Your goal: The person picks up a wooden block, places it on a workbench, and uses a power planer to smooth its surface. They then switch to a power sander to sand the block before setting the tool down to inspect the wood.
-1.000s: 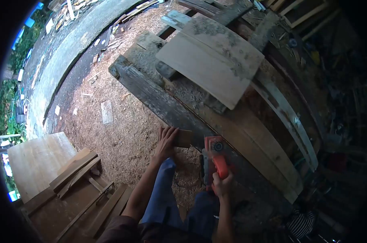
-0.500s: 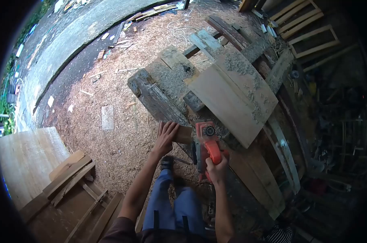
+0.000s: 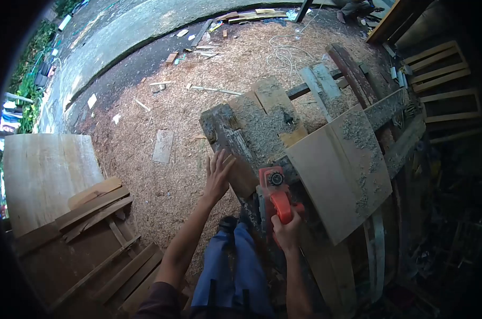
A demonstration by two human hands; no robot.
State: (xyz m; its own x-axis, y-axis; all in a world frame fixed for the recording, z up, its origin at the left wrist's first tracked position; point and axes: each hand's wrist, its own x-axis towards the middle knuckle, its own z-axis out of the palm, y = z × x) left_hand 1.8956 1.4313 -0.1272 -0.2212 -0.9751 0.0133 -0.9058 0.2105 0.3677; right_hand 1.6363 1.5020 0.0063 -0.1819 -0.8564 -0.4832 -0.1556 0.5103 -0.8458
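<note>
A red electric planer with a round dark knob at its front stands at the near part of the workbench. My right hand is wrapped round its handle. Left of it, my left hand lies on the end of a brown wooden piece, its fingers stretched out and slightly apart. The other end of this piece reaches toward the planer's front. Beyond them is the rough, weathered bench beam. Whether the planer's base touches the wood is hidden.
A broad flat board with shavings lies to the right. Shavings cover boards farther back. Scrap planks and a large plywood sheet are at left. A cable lies on the ground. Part of a person shows at the top.
The view has shifted, so the bench and boards appear farther right and lower. My left hand's fingers are more spread on the wood. My right hand still holds the planer.
</note>
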